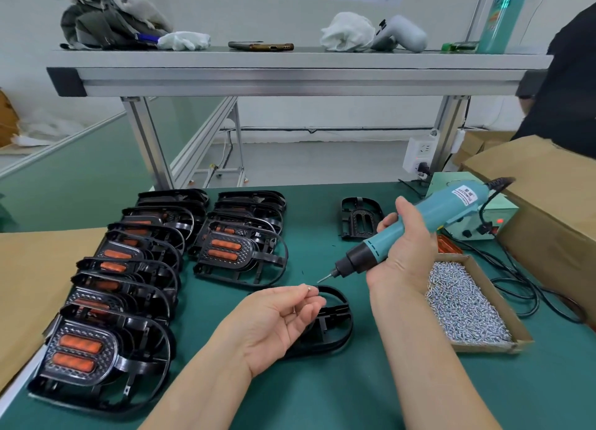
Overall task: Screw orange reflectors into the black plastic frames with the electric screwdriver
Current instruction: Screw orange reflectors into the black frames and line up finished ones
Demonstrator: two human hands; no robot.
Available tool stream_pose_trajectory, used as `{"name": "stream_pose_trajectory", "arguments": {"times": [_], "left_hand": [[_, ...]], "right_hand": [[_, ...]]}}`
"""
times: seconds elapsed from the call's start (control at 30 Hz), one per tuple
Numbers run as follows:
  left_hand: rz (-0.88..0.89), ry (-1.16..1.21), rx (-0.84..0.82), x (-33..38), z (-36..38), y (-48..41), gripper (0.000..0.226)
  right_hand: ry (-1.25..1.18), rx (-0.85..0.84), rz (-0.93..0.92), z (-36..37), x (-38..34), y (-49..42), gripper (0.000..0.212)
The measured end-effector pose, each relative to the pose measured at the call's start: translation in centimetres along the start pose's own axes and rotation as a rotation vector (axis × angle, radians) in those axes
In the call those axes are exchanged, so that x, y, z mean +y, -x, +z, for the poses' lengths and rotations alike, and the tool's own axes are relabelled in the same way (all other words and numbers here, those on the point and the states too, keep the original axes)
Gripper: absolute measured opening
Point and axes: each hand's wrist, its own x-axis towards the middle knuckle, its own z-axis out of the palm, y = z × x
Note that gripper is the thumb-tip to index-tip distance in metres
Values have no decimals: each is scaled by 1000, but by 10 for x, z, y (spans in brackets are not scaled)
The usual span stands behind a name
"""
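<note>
My right hand (407, 245) grips the teal electric screwdriver (416, 228), its bit pointing down-left above the mat. My left hand (277, 320), palm up, pinches a small silver screw (309, 288) between thumb and fingertips, close to the bit. Under my left hand a black plastic frame (335, 320) lies on the green mat, partly hidden. Two rows of black frames with orange reflectors (225, 249) are stacked to the left, the nearest frame (77, 352) at the lower left. One more black frame (360, 216) lies alone farther back.
A cardboard tray of several silver screws (464, 304) sits right of my right arm. Behind it stand orange reflectors (446, 244), a power box (477, 216) with cables, and a large carton (548, 210). An aluminium shelf (290, 74) spans overhead. A person in black (567, 84) stands at the right.
</note>
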Motion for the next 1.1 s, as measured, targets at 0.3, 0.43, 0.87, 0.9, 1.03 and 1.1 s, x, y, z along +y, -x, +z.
{"name": "stream_pose_trajectory", "arguments": {"times": [0.3,0.43,0.87,0.9,1.03,1.1], "left_hand": [[-28,55,17,-2,1,0,19],[-29,59,7,-2,2,-1,9],[330,-83,34,-24,4,-8,8],[348,-111,29,-23,4,-8,10],[375,-212,-12,-19,0,-7,25],[352,-266,-24,-16,-4,-8,36]], "right_hand": [[50,-70,-144,-1,6,11,19],[40,-68,-145,-1,7,13,19],[67,-1,-172,1,9,11,22],[62,5,-165,0,9,10,23],[63,-6,-147,0,8,9,23],[64,-26,-161,1,7,8,22]]}}
